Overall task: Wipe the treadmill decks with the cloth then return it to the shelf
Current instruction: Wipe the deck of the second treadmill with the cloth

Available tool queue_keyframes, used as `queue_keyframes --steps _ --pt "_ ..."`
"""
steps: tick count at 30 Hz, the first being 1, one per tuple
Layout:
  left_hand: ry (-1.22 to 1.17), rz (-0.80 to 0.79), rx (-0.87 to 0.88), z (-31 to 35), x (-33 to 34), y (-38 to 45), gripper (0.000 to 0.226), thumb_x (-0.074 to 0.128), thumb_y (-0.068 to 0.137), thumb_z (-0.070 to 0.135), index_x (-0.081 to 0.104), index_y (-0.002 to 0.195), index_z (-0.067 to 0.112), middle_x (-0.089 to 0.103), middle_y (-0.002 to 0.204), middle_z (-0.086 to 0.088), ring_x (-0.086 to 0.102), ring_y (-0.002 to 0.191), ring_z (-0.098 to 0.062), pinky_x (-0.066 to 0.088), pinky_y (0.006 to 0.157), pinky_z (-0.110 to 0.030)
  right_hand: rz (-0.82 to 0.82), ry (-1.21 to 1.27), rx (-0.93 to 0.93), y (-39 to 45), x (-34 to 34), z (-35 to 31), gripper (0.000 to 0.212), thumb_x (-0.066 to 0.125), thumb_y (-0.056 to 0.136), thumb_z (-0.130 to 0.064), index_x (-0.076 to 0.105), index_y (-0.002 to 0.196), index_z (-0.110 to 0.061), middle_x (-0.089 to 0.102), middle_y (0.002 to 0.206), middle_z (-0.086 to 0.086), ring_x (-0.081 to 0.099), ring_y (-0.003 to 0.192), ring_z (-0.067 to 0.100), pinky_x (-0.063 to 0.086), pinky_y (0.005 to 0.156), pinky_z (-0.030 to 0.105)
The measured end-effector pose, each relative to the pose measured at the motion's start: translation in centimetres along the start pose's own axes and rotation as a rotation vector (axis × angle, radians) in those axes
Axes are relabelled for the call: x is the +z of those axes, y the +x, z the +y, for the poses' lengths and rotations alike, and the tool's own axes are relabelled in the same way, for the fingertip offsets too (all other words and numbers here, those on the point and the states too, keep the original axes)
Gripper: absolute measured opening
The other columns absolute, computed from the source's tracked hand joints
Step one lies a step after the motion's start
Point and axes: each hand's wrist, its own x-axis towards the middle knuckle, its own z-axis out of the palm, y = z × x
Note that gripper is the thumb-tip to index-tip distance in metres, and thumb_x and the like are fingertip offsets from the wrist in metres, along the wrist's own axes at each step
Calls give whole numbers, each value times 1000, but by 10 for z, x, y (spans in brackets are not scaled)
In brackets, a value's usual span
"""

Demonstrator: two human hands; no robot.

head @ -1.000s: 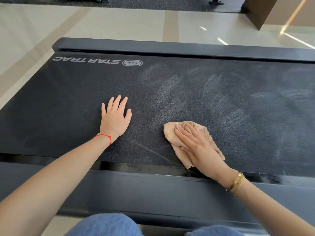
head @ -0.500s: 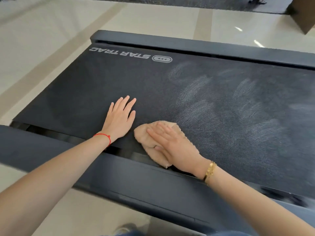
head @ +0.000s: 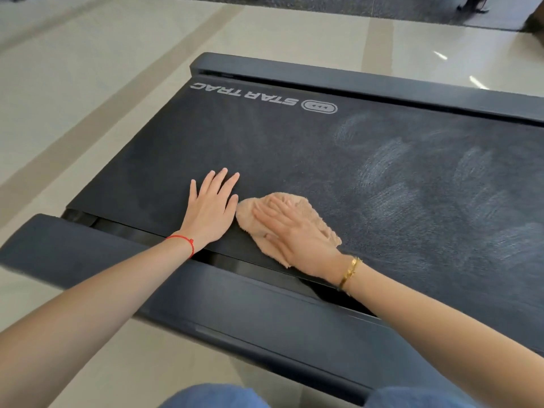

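The black treadmill deck carries a STAR TRAC logo and pale wipe streaks on its right half. A beige cloth lies crumpled on the belt near its front edge. My right hand presses flat on the cloth with straight fingers, covering most of it. My left hand rests flat on the belt just left of the cloth, its thumb almost touching the cloth's edge. A red string sits on the left wrist, a gold bracelet on the right.
The dark side rail runs between me and the belt; the far rail lies beyond. Pale tiled floor surrounds the treadmill's left end. My blue-clad knees show at the bottom.
My right hand has slid the cloth leftward along the belt until it nearly meets my left hand. The view has shifted toward the deck's left end.
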Motion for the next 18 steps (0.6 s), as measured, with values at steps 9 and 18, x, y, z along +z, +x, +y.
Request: queue_keyframes --steps 9,18 --pt "-16 -17 16 -20 -11 -1 53 28 105 31 20 157 24 16 164 -1 6 152 -22 5 122 -56 31 -24 215 -20 -18 26 51 43 104 -24 29 152 -15 23 160 5 11 150 21 3 123 36" --pt "-61 8 -22 -25 -17 10 53 29 105 30 20 157 23 16 164 -2 6 152 -23 5 121 -56 139 -31 401 77 -8 46 47 41 104 -20 33 149 -7 32 156 11 22 146 33 8 122 41"
